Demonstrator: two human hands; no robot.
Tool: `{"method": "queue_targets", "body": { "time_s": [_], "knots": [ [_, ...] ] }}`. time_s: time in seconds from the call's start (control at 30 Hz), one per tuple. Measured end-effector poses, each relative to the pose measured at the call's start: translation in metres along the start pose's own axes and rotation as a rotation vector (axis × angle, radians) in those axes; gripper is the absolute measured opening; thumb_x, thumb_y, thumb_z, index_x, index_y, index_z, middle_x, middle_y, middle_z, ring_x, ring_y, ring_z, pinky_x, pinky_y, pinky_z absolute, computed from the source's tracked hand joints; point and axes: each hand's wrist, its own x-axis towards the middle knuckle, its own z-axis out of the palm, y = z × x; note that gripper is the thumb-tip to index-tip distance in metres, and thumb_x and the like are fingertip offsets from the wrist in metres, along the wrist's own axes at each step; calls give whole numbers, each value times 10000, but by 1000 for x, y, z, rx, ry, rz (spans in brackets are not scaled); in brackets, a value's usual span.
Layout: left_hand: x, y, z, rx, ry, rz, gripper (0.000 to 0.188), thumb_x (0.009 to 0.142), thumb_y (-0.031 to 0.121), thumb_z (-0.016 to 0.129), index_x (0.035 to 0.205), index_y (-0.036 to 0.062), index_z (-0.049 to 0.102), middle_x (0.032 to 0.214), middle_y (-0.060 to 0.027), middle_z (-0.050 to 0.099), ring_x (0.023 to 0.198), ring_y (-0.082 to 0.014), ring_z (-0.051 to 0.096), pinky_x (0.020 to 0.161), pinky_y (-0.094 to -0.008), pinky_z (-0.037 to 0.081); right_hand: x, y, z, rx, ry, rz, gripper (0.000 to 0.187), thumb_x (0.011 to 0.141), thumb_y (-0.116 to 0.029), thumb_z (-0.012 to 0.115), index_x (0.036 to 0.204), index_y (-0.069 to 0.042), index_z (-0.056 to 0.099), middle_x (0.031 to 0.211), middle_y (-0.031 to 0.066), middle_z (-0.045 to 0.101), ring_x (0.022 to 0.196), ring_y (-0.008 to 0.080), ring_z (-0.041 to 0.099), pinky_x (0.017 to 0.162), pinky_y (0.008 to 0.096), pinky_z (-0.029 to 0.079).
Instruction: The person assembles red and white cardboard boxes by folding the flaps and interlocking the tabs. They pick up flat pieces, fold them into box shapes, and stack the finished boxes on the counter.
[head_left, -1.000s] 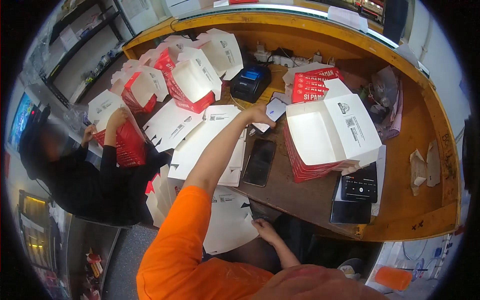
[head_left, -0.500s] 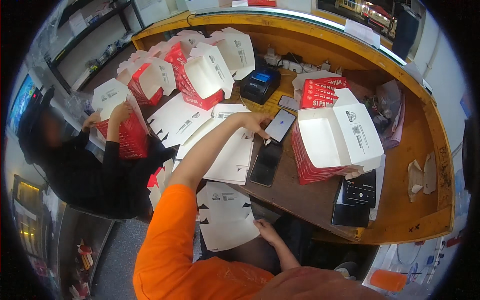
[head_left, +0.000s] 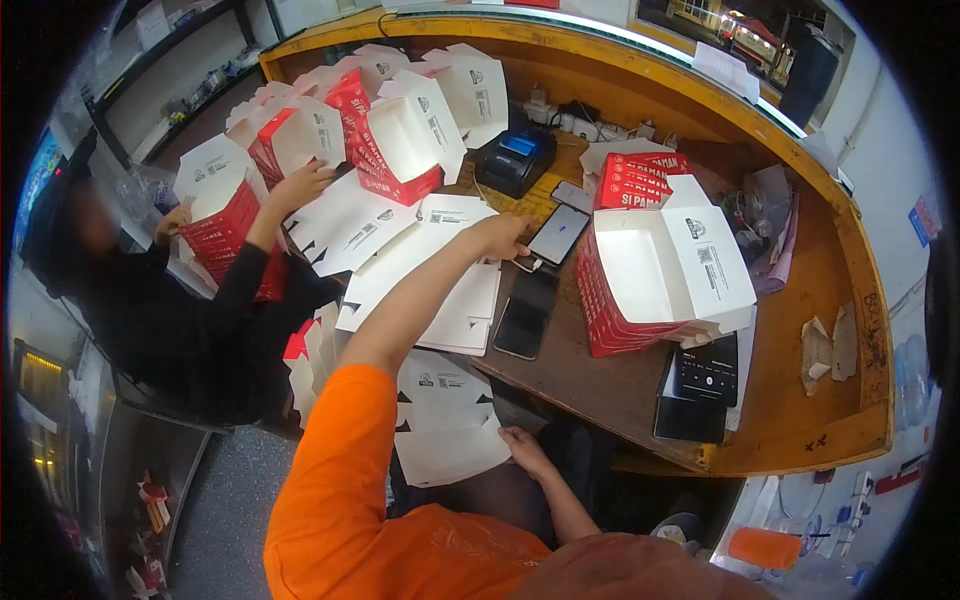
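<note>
My left hand reaches over the table, fingers apart, at the left edge of a lit smartphone. A white charging cable plug lies by its lower end, close to my fingertips. On my lap rests an unfolded white cardboard box blank; my right hand grips its right edge. Part of this blank is hidden by my left arm. More flat box blanks are spread under my left forearm. A dark-screened phone lies beside them.
Nested red-and-white boxes stand at right, more boxes at back left. Between them are a black printer and a smaller phone. At left, a person in black handles a box stack. Two dark devices lie at right.
The lit phone has shifted slightly away from me, up against the smaller phone, with my left hand beside it. The co-worker's one hand has moved right, off the box stack toward the flat blanks.
</note>
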Motion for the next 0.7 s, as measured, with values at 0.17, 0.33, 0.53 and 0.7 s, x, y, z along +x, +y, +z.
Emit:
{"method": "queue_targets", "body": {
  "time_s": [0.17,0.33,0.53,0.7],
  "knots": [
    [15,2,12,-175,47,-86,721,825,428,791,1322,-46,570,1232,-281,662,1196,-415,628,1011,-453,505,2,1,1,-46,-20,-28,490,1049,-437,539,1226,7,646,1104,91,687,976,174,638,841,332,517],
    [19,66,17,29,114,-190,1016,759,592,783,1400,-109,421,1409,-320,520,1343,-447,500,1115,-460,430,-16,-27,0,45,19,136,506,1046,-442,541,1248,11,643,1153,101,685,1015,183,633,886,326,505],
    [9,76,10,-26,143,-326,974,756,409,849,1435,-92,362,1353,-311,545,1319,-434,504,1094,-464,440,-15,-18,-1,76,12,135,490,1044,-449,554,1288,-30,617,1152,91,669,1067,195,624,895,373,522],
    [-47,99,17,-111,647,51,601,838,260,787,1275,-41,505,1191,-242,599,1151,-404,585,976,-481,478,3,15,-8,-28,55,17,505,1045,-456,553,1309,-28,603,1174,76,665,1088,191,617,915,360,519]
  ]
}}
